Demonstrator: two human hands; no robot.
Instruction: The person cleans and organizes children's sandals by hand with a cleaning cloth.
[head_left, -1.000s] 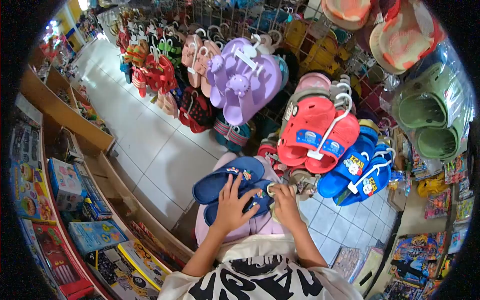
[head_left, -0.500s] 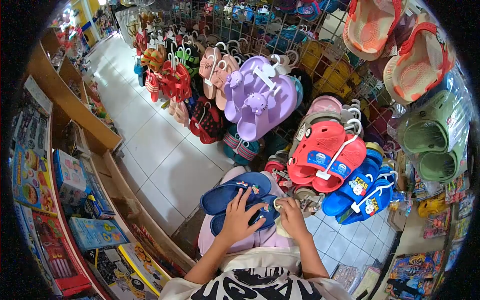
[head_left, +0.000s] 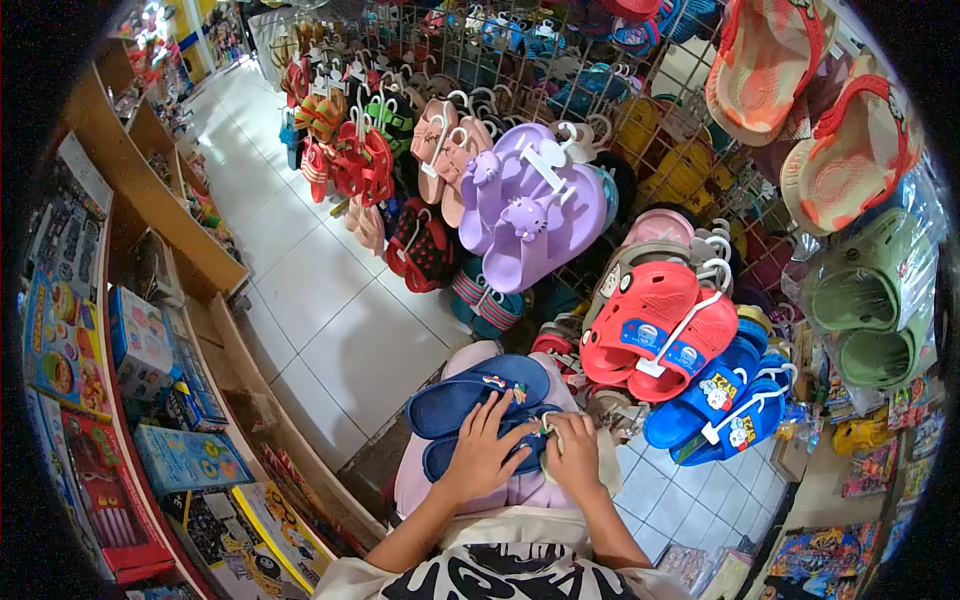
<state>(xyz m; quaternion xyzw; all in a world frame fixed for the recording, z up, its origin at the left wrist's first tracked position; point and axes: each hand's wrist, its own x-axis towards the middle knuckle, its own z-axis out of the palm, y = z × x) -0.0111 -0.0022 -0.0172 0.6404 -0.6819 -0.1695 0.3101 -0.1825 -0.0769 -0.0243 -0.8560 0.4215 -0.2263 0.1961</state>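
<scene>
A pair of navy blue clogs (head_left: 455, 402) with small coloured charms lies across the lap, on pale pink trousers (head_left: 418, 488). My left hand (head_left: 484, 455) rests on the nearer clog with its fingers spread, pressing it from above. In my right hand (head_left: 573, 458) is a cream cloth (head_left: 607, 462), pinched between the fingers. The cloth touches the right end of the nearer clog, close to its charm. Part of that clog is hidden under both hands.
Purple sandals (head_left: 535, 215), red clogs (head_left: 655, 330) and blue slides (head_left: 720, 405) hang from a wire rack ahead. Green clogs (head_left: 868, 300) in plastic hang at the right. Wooden shelves (head_left: 225, 340) with boxed toys run along the left, beside a white tiled floor (head_left: 345, 320).
My right hand has shifted slightly left and down with the cloth, over the nearer clog's end. My left hand stays spread on the clog. The view has tilted slightly.
</scene>
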